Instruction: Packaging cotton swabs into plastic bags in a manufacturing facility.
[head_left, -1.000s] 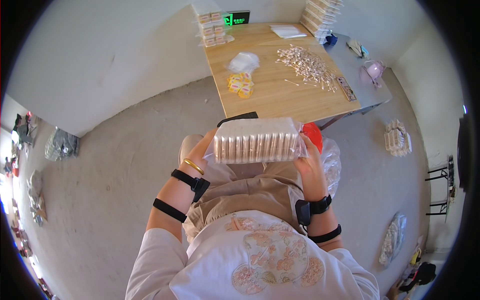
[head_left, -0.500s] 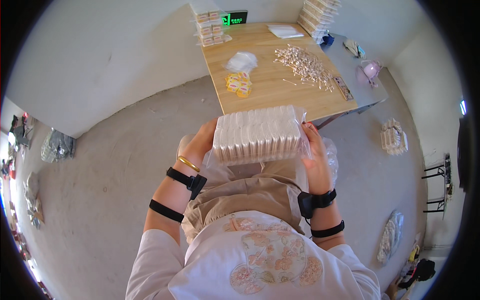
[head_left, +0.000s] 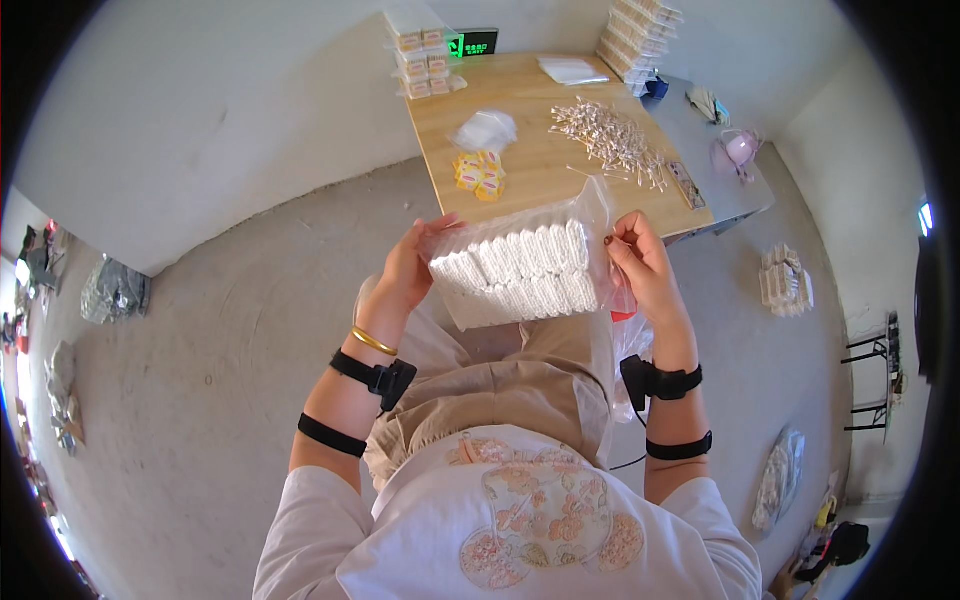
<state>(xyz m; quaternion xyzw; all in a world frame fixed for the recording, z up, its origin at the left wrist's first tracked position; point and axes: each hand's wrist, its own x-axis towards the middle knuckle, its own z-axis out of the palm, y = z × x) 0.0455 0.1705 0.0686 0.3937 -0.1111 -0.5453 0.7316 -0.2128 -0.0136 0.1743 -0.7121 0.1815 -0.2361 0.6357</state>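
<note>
Table [head_left: 505, 88]: smooth, pale wood-grain top. Clear plastic bag [head_left: 518, 272]: boxy, glossy, held above the lap [head_left: 500, 385]; inside, packed rows of fuzzy white cotton tips [head_left: 550, 250]. Swab heap [head_left: 612, 138]: thin sticks, tangled, on the tabletop. Left hand [head_left: 406, 264] grasping the bag's left end; right hand [head_left: 645, 264] pinching loose film at its right. Yellow cards [head_left: 480, 176]: flat, overlapping.

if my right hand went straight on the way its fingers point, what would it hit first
Most likely the clear bag, whose edge the right hand seems to pinch, then the white bundles inside; exact depth is unclear here.
</note>
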